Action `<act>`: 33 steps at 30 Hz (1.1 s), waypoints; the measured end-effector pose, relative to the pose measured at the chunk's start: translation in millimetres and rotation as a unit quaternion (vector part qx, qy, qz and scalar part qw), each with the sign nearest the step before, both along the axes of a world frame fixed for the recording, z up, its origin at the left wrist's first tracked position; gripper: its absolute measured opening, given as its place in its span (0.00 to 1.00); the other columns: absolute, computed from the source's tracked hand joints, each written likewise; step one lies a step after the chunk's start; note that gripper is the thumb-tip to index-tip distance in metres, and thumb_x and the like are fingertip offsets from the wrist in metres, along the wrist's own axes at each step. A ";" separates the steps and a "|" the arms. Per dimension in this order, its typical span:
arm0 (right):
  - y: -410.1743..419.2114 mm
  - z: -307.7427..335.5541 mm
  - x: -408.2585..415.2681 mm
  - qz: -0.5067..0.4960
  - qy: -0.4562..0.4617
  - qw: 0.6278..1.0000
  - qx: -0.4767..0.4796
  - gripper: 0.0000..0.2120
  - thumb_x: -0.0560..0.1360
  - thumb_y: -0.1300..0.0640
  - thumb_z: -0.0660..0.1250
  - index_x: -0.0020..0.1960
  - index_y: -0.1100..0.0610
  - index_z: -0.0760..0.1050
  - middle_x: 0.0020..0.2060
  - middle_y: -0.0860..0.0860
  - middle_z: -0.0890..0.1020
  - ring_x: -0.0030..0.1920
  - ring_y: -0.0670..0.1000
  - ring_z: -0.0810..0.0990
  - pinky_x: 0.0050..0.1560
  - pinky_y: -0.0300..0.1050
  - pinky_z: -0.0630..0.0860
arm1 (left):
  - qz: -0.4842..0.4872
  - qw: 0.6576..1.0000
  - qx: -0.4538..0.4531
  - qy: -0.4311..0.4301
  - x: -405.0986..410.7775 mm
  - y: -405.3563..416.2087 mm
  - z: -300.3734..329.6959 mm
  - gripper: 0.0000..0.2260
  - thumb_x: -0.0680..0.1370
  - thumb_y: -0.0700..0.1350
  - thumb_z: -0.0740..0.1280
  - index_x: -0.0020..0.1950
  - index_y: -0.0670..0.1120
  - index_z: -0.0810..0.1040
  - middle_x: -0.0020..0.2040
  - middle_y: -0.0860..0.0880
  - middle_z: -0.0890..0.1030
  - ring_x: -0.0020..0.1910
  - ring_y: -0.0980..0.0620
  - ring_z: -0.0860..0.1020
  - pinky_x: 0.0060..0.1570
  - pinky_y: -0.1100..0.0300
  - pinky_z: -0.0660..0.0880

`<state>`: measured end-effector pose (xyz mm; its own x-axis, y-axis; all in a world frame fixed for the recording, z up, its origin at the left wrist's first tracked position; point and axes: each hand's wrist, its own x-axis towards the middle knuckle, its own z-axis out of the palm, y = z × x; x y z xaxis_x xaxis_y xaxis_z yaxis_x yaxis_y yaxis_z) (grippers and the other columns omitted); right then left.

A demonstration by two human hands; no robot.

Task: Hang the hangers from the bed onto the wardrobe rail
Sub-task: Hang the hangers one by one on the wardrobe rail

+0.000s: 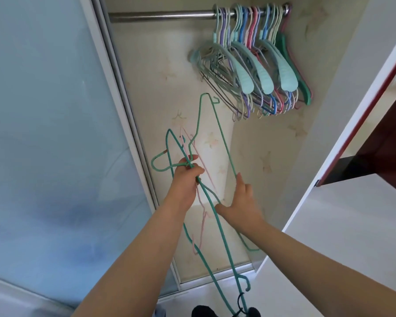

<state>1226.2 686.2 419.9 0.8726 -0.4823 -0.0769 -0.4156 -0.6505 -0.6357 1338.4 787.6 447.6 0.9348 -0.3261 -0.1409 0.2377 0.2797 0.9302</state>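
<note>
My left hand [186,177] grips a tangled bunch of thin wire hangers [217,138], mostly green with a pale pink one among them, by their necks in front of the open wardrobe. My right hand [241,202] is spread open, fingers touching the long green bar of one hanger in that bunch. The metal wardrobe rail [160,15] runs across the top. Several coloured hangers [256,65] hang packed together at its right end.
A frosted sliding door [50,133] stands at the left of the opening. A white wardrobe side panel [343,138] is at the right, with a dark wooden piece [384,143] beyond it. Dark footwear [204,312] shows at the bottom edge.
</note>
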 end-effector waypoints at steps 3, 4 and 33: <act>-7.4 11.7 -7.0 0.004 0.005 0.998 -0.070 0.48 0.70 0.45 0.68 0.78 0.53 0.39 0.64 0.52 0.61 0.46 0.53 0.71 0.43 0.43 0.68 | -0.018 0.998 0.060 0.019 -2.6 2.4 -5.7 0.12 0.75 0.30 0.61 0.50 0.46 0.74 0.41 0.49 0.71 0.39 0.53 0.70 0.40 0.61 0.67; -10.7 15.0 -8.4 0.004 0.010 0.996 -0.086 0.48 0.70 0.45 0.68 0.78 0.52 0.39 0.63 0.52 0.61 0.46 0.53 0.71 0.42 0.43 0.69 | -0.038 0.996 0.076 0.031 -4.2 2.6 -6.4 0.11 0.76 0.32 0.61 0.50 0.47 0.74 0.42 0.49 0.72 0.41 0.54 0.70 0.41 0.60 0.68; -111.0 19.3 -36.3 -0.005 0.004 0.991 -0.136 0.45 0.66 0.52 0.72 0.75 0.47 0.49 0.62 0.44 0.65 0.52 0.48 0.71 0.59 0.56 0.72 | -0.029 0.984 0.175 -0.005 8.0 -3.6 -39.6 0.16 0.83 0.50 0.52 0.53 0.49 0.78 0.38 0.51 0.74 0.33 0.53 0.68 0.35 0.60 0.65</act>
<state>1189.9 575.2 439.2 0.8672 -0.4954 0.0499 -0.4281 -0.7931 -0.4333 1346.4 783.9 408.1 0.9177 -0.3124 -0.2454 0.2349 -0.0714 0.9694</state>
